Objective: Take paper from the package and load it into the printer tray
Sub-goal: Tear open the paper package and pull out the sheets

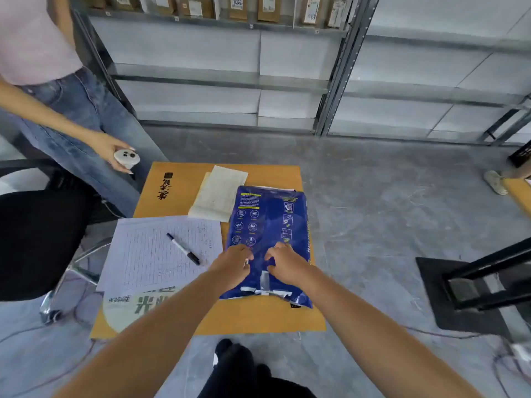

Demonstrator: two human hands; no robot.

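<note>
A blue paper package (267, 222) with white icons lies flat on a brown cardboard box (258, 320). Its near end shows torn white edges and tape. My left hand (234, 264) and my right hand (283, 261) rest side by side on the package's near half, fingers curled and pressing into the wrapper along its middle seam. Whether the fingers pinch the wrapper or only press on it I cannot tell. No printer tray is in view.
A lined sheet (161, 254) with a black marker (184, 249) lies left of the package, a folded paper (218, 193) behind it. Another person (66, 110) stands at the far left holding a white controller (127, 158). A black chair (37, 242) is left, metal shelving (224, 81) behind.
</note>
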